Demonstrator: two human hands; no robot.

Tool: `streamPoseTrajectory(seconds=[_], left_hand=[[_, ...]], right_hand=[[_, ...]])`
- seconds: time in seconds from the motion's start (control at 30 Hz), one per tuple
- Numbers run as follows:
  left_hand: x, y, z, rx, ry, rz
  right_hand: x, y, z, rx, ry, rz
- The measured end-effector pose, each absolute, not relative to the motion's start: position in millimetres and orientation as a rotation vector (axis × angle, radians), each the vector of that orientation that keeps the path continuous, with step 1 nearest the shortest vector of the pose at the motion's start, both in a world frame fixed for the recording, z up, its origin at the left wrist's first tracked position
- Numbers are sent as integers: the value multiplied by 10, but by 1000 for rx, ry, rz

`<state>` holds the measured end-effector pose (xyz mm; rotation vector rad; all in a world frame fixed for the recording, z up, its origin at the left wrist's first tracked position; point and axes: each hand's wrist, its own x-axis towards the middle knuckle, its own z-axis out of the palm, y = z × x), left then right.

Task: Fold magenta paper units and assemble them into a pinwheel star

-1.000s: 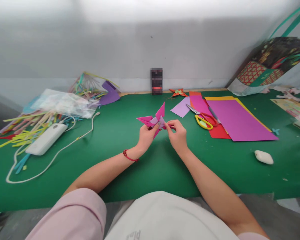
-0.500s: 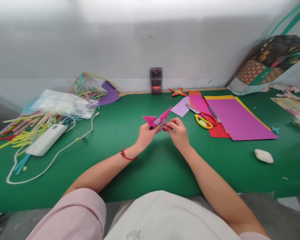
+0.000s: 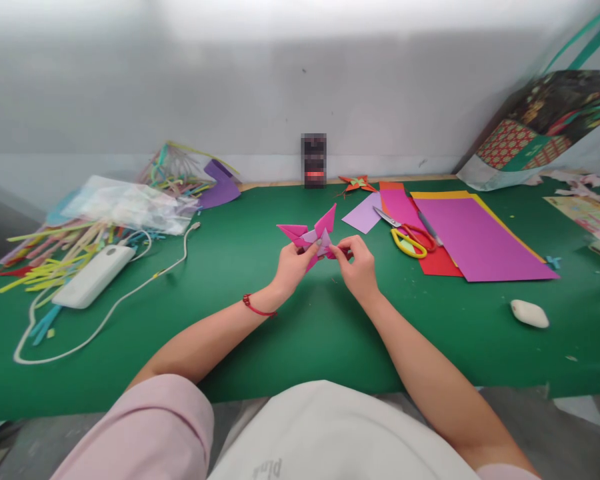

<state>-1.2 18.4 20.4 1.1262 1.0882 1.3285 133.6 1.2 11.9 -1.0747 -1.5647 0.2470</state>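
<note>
A folded paper star of pink and lilac sheets (image 3: 313, 235) is held just above the green table (image 3: 240, 267) at its middle. My left hand (image 3: 293, 267) pinches the star from below and left, with a red cord on the wrist. My right hand (image 3: 357, 263) pinches its right point between thumb and fingers. Both hands are closed on the paper.
Yellow and red scissors (image 3: 409, 239) lie on coloured paper sheets (image 3: 473, 237) to the right. A small orange paper star (image 3: 356, 184) sits at the back. A white power bank (image 3: 93, 275) with cable, a plastic bag and paper strips (image 3: 45, 267) lie left. A white eraser (image 3: 529, 313) and a patterned bag (image 3: 535, 130) are right.
The paper star was tipped flatter half a second ago and is now turned back up, with its upper point raised. Both hands stayed at the same spot.
</note>
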Motion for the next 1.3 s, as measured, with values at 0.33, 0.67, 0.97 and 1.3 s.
streamPoseTrajectory(seconds=[0.33, 0.67, 0.97, 1.3], left_hand=[[6, 157, 231, 945, 1058, 1297], [1, 180, 183, 927, 1074, 1294], [21, 80, 147, 1191, 1264, 1377], [24, 28, 196, 1353, 1278, 1380]], right_hand=[[1369, 34, 90, -1072, -1661, 298], [1351, 56, 68, -1042, -1618, 447], [1290, -9, 69, -1189, -1483, 481], [1343, 10, 58, -1206, -1469, 417]])
